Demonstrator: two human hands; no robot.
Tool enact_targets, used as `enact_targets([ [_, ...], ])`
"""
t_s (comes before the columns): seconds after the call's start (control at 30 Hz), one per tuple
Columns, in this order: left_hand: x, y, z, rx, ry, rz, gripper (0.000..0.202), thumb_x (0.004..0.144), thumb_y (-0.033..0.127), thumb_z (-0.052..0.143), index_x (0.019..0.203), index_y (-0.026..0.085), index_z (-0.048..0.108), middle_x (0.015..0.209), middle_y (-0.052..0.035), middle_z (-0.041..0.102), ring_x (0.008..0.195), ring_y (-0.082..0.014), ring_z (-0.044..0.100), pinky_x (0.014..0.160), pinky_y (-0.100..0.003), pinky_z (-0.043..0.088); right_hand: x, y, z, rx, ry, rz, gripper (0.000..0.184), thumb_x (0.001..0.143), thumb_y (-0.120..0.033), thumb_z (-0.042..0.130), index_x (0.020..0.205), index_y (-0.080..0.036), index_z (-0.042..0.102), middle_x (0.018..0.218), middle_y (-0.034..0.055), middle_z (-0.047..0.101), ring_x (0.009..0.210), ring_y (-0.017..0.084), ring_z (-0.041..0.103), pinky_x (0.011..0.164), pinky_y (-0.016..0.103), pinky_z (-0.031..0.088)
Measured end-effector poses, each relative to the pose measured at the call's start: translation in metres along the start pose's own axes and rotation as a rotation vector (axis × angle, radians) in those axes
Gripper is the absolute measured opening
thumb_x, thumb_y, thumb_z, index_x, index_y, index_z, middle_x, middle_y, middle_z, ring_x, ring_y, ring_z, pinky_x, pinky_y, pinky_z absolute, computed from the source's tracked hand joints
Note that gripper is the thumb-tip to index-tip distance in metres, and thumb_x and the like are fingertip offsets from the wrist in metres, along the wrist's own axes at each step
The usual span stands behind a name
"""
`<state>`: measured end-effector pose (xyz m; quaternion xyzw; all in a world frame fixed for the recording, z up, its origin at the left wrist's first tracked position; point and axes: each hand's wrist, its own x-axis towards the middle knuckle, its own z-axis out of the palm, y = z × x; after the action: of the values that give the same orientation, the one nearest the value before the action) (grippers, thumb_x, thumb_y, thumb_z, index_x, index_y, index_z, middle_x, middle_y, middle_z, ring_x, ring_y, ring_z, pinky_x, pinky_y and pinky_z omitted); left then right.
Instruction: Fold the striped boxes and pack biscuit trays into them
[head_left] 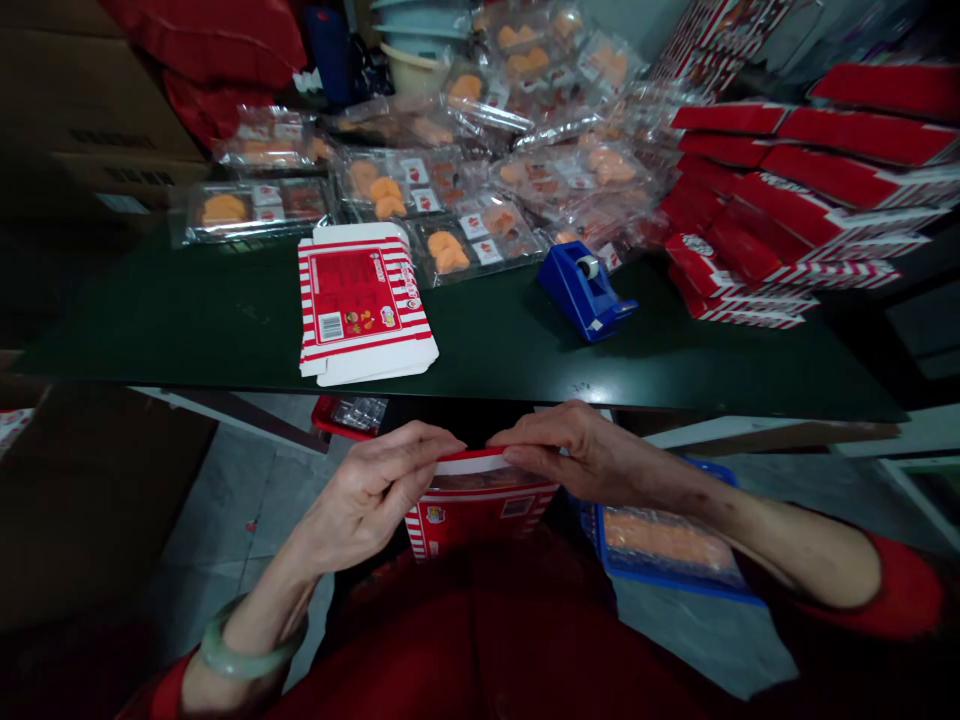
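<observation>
A red-and-white striped cardboard box [480, 515] stands in front of my body, below the table's front edge. My left hand [375, 490] pinches the left part of its top flap [472, 461], thumb underneath and fingers above. On the right part of the same flap, my right hand [581, 450] is closed in a similar pinch. Something in clear plastic shows just under the flap, too dark to make out. The lower part of the box is hidden by my red clothing.
On the dark green table [225, 330] lie a stack of flat striped cartons [360, 290], a blue tape dispenser [585, 290] and many clear-wrapped packs [450, 250]. Piled red boxes [787, 220] fill the right end. Below stands a blue crate [675, 590]; a red tray [326, 415] sits under the table.
</observation>
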<state>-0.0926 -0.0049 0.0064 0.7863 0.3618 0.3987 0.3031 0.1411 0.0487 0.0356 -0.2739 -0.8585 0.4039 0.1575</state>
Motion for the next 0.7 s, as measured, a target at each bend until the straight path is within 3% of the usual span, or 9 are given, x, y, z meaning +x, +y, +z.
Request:
enact_targets([
  [0.2, -0.015, -0.006, 0.013, 0.208, 0.056, 0.151, 0.037, 0.088, 0.006, 0.036, 0.119, 0.013, 0.053, 0.109, -0.0127, 0.063, 0.103, -0.0189, 0.061, 0.084, -0.032, 0.054, -0.014, 0.002, 0.013, -0.107, 0.140, -0.066, 0.025, 0.094, -0.021, 0.046, 0.106, -0.014, 0.066, 0.085, 0.0056, 0.069, 0.074, 0.011, 0.064, 0.065, 0.021, 0.049],
  [0.3, -0.015, -0.008, 0.017, 0.243, 0.045, 0.222, 0.035, 0.088, 0.011, 0.037, 0.120, 0.011, 0.052, 0.109, -0.0151, 0.061, 0.103, -0.0218, 0.060, 0.084, -0.037, 0.054, -0.022, 0.006, 0.022, -0.143, 0.242, -0.104, 0.025, 0.093, -0.020, 0.046, 0.110, -0.013, 0.064, 0.087, 0.0066, 0.069, 0.074, 0.011, 0.064, 0.065, 0.021, 0.051],
  [0.4, -0.014, -0.007, 0.020, 0.260, 0.052, 0.234, 0.035, 0.086, 0.010, 0.045, 0.121, 0.012, 0.052, 0.107, -0.0140, 0.061, 0.098, -0.0198, 0.060, 0.082, -0.035, 0.055, -0.029, 0.012, 0.031, -0.158, 0.335, -0.161, 0.028, 0.094, -0.019, 0.043, 0.115, -0.016, 0.061, 0.089, 0.0064, 0.068, 0.075, 0.012, 0.063, 0.066, 0.022, 0.052],
  [0.57, -0.010, -0.004, 0.019, 0.274, 0.095, 0.225, 0.036, 0.084, 0.003, 0.050, 0.117, 0.016, 0.055, 0.104, -0.0112, 0.064, 0.095, -0.0180, 0.061, 0.078, -0.033, 0.055, -0.033, 0.014, 0.035, -0.040, 0.297, -0.158, 0.033, 0.096, -0.018, 0.036, 0.123, -0.017, 0.054, 0.102, 0.0087, 0.064, 0.093, 0.014, 0.061, 0.078, 0.028, 0.052],
  [0.7, -0.002, 0.001, 0.021, 0.335, 0.150, 0.238, 0.017, 0.083, 0.007, 0.056, 0.097, 0.016, 0.061, 0.097, -0.0101, 0.067, 0.090, -0.0183, 0.064, 0.075, -0.032, 0.056, -0.032, 0.012, 0.039, 0.007, 0.303, -0.112, 0.034, 0.094, -0.015, 0.037, 0.125, -0.017, 0.050, 0.105, 0.0098, 0.060, 0.097, 0.015, 0.058, 0.082, 0.031, 0.051],
])
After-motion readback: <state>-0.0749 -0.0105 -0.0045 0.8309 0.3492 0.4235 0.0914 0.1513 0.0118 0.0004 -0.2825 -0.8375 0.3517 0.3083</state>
